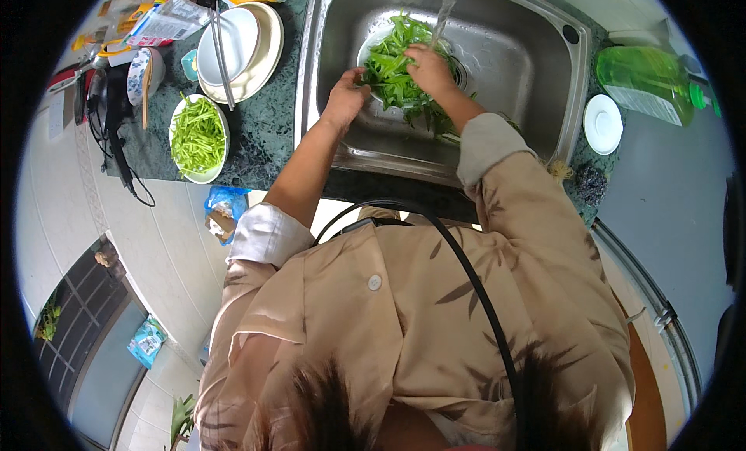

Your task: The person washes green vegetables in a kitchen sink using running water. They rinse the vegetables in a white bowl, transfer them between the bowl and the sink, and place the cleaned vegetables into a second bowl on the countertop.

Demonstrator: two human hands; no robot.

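Observation:
Leafy greens (396, 63) are heaped in a white bowl (364, 49) inside the stainless steel sink (513, 66). A stream of water (444, 14) falls at the bowl's right side. My left hand (345, 98) is at the bowl's left edge, fingers against the rim or the outermost leaves. On the right of the heap, my right hand (430, 69) has its fingers curled into the leaves beside the water; whether they grip any is hidden. More loose greens (434, 120) lie on the sink floor below the bowl, partly behind my right forearm.
On the left counter (256, 142) stand a bowl of cut green stems (198, 137), stacked dishes (271, 43) with metal chopsticks (222, 60) across them, and a patterned bowl (140, 72). At right are a green detergent bottle (644, 81), a small white dish (602, 124) and a scouring pad (591, 183).

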